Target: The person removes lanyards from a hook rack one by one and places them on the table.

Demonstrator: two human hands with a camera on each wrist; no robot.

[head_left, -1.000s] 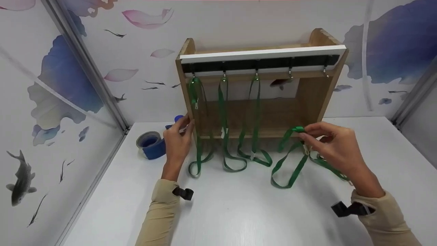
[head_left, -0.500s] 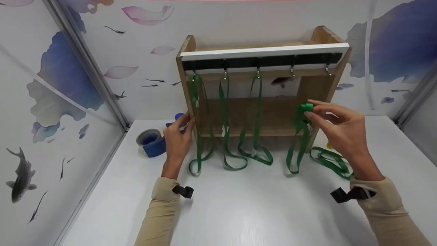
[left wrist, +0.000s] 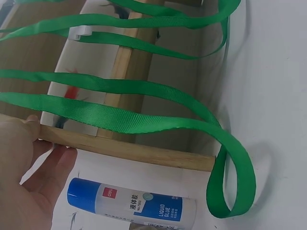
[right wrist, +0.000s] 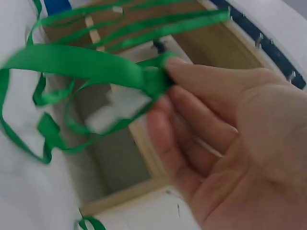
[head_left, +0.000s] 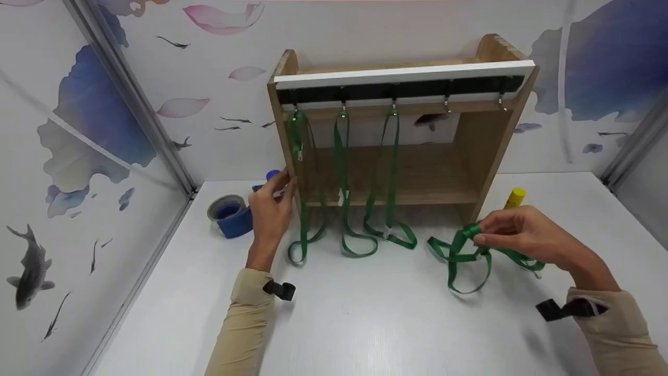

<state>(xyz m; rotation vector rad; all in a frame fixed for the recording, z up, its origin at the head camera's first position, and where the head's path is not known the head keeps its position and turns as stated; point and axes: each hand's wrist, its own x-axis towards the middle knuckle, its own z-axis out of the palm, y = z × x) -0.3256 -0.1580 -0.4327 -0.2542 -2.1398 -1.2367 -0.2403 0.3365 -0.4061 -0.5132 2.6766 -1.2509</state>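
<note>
My right hand point(head_left: 527, 235) pinches a green lanyard point(right wrist: 91, 64) between thumb and fingers, low over the table by the rack's front right corner. Its loop droops onto the table, and a white clip shows blurred in the right wrist view. My left hand point(head_left: 272, 211) grips the left side panel of the wooden rack point(head_left: 402, 196), thumb and fingers on either side of its edge point(left wrist: 124, 149). Three green lanyards point(head_left: 394, 156) hang from the left and middle hooks, their lower loops lying on the table. Two hooks point(head_left: 447, 106) at the right carry nothing.
Another green lanyard point(head_left: 524, 259) lies on the table below my right hand. A yellow glue stick or similar cylinder point(head_left: 515, 197) stands behind that hand. Left of the rack are a roll of blue tape point(head_left: 232, 216) and a liquid glue bottle point(left wrist: 132, 203).
My right hand lifted the lanyard toward the rack's right side, then came back down and to the right with it. The left hand stays on the side panel.
</note>
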